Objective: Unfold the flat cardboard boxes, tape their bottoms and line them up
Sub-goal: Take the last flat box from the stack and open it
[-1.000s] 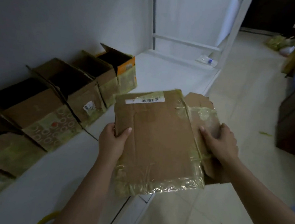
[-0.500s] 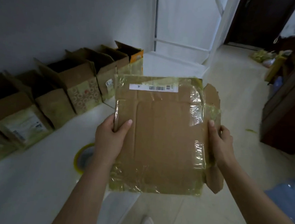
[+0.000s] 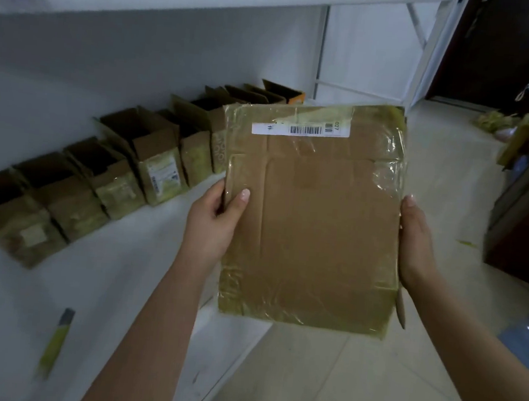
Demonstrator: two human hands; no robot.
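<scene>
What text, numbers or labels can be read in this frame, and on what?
"027": printed sideways at the right end of the white barcode strip on the flat cardboard box, which the left hand and right hand hold.
One character left of the barcode: too blurred to read.
Label on an open box in the row: too small to read.
Pattern on another box: not legible.

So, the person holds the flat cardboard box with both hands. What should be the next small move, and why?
Probably push the two side edges toward each other so the flat box opens into a tube. It is still fully flat, the left hand grips its left edge with the thumb on the front, and the right hand holds the right edge. The opened boxes already stand in a row by the wall.
</scene>
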